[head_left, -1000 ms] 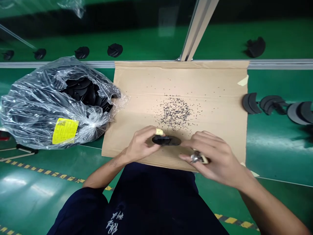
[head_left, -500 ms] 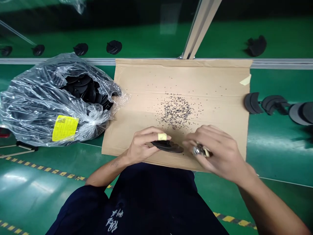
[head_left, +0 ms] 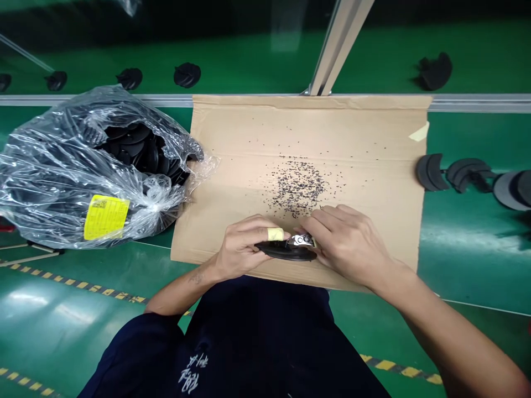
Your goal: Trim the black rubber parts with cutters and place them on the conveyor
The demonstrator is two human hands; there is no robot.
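While pinched at its left end between thumb and taped forefinger of the left hand (head_left: 240, 253), black plastic disc (head_left: 286, 251) held edge-on, low over the near edge of the cardboard sheet (head_left: 365, 143). Right hand (head_left: 346, 243) closed round a small metal tool (head_left: 302, 240), only its shiny tip showing past the fingers, pressed against the disc's upper rim. Yellow tape (head_left: 275, 234) wrapped round the left forefinger, just above the disc.

Likely light and stiff, that disc: thin moulded plastic, smooth-faced, so probably a little slippery under bare fingers. Best taken at the rim, thumb below and finger above, well clear of the stretch where the tool bears. Thin edge possibly prone to nicks or cracking if levered hard; exact profile too dark to make out.

Scatter of fine black shavings (head_left: 298, 185) on the cardboard, just beyond both hands.

At left on the green bench (head_left: 468, 254), clear plastic bag (head_left: 53, 182), mouth open toward the cardboard, well filled with more black discs (head_left: 139, 149) stacked loosely; yellow label (head_left: 105, 216) on its near side, print unreadable. At right, beside the cardboard, black half-round pieces (head_left: 456, 174) lying in a row. Beyond the metal rail (head_left: 103, 99), further dark parts (head_left: 186, 74) spaced along the green surface.
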